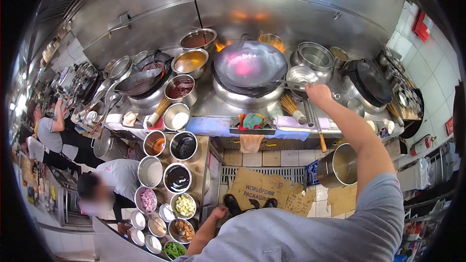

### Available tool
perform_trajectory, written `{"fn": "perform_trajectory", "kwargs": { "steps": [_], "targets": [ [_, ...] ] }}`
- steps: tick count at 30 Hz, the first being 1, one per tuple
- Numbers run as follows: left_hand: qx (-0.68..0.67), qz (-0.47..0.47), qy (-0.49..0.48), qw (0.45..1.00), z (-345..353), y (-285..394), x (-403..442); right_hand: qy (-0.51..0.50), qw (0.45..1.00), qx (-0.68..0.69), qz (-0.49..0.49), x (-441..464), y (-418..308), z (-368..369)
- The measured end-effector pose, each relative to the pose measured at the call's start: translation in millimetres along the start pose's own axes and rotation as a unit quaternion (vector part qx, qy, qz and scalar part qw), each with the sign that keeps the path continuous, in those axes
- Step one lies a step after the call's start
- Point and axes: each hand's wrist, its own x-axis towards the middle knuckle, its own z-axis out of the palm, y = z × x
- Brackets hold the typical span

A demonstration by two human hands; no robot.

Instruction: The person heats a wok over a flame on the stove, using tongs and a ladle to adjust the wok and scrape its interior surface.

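My right hand (318, 95) is closed round a metal handle (292, 86) that runs to the right rim of a large wok (250, 65). The wok sits tilted over a burner, with a pink-red glow on its inside and flames behind its rim. Just beyond my fingers is a perforated strainer (302, 74); a long wooden-ended handle (322, 141) hangs down below my hand. My left hand (220, 212) is low, near my body and to the right of the ingredient bowls, its fingers curled with nothing visible in them.
Steel pots of sauce (179, 89) and oil (191, 62) line the wok's left. Below stand bowls of chopped onion (146, 199) and diced vegetable (184, 205). Bamboo brushes (290, 106) lie at the stove edge. A co-worker (114, 179) bends by the left counter. A tall pot (342, 165) stands right.
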Motion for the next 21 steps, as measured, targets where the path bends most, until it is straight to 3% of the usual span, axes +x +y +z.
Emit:
{"fn": "perform_trajectory", "kwargs": {
  "steps": [4, 6, 9, 11, 15, 18, 21],
  "targets": [
    [-0.068, -0.058, -0.024, 0.996, 26.7, -60.5, 26.3, 0.019, 0.999, 0.032, 0.027, 5.7, -24.3, 6.5],
    [-0.157, -0.029, -0.003, 0.987, 43.3, -96.0, 49.2, 0.017, 0.998, 0.045, 0.037, 12.7, -28.6, 10.3],
    [-0.16, -0.076, 0.03, 0.984, 4.5, -55.2, 26.5, -0.002, 0.998, 0.06, 0.035, 23.7, -17.7, 1.2],
    [-0.183, -0.004, 0.083, 0.98, -1.6, -45.0, 23.2, -0.002, 0.998, 0.054, 0.029, 25.4, -15.4, -5.0],
    [-0.238, -0.035, 0.054, 0.969, -2.6, -25.0, 10.6, 0.024, 0.998, 0.057, 0.032, 25.2, -15.5, 5.5],
    [-0.246, -0.005, 0.027, 0.969, 31.9, -59.9, 34.1, -0.004, 0.995, 0.071, 0.068, 18.3, -22.0, -0.1],
    [-0.221, -0.074, 0.01, 0.972, -10.3, 5.4, -29.7, -0.04, 0.995, 0.091, 0.027, -5.7, -20.6, -35.6]
  ]
}}
